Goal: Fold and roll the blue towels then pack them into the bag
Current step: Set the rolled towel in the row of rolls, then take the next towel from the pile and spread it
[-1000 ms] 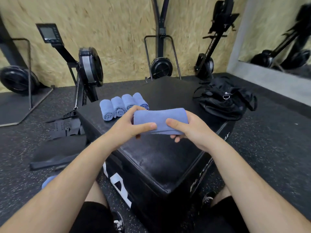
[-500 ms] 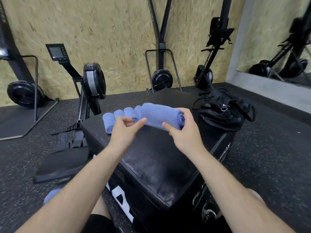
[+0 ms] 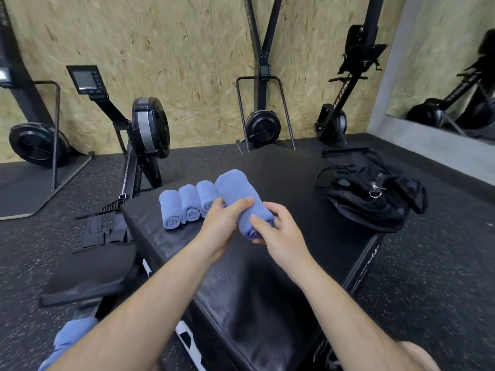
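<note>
A rolled blue towel (image 3: 235, 195) is held just above the black padded box (image 3: 257, 285), lengthwise away from me. My left hand (image 3: 222, 223) grips its left side with the thumb across the top. My right hand (image 3: 278, 231) cups its near end from the right. Three other rolled blue towels (image 3: 187, 204) lie side by side on the box, right beside the held one on its left. The black bag (image 3: 367, 194) sits on the box's far right corner, apart from both hands.
Rowing machines (image 3: 144, 129) stand along the wooden wall behind the box. A black seat pad (image 3: 88, 274) lies on the floor at the left. More blue cloth (image 3: 72, 336) shows by my left knee. A mirror (image 3: 455, 62) hangs at the right.
The rolled towel has turned from lying crosswise in both hands to pointing away from me, and it has moved left, next to the row of rolled towels.
</note>
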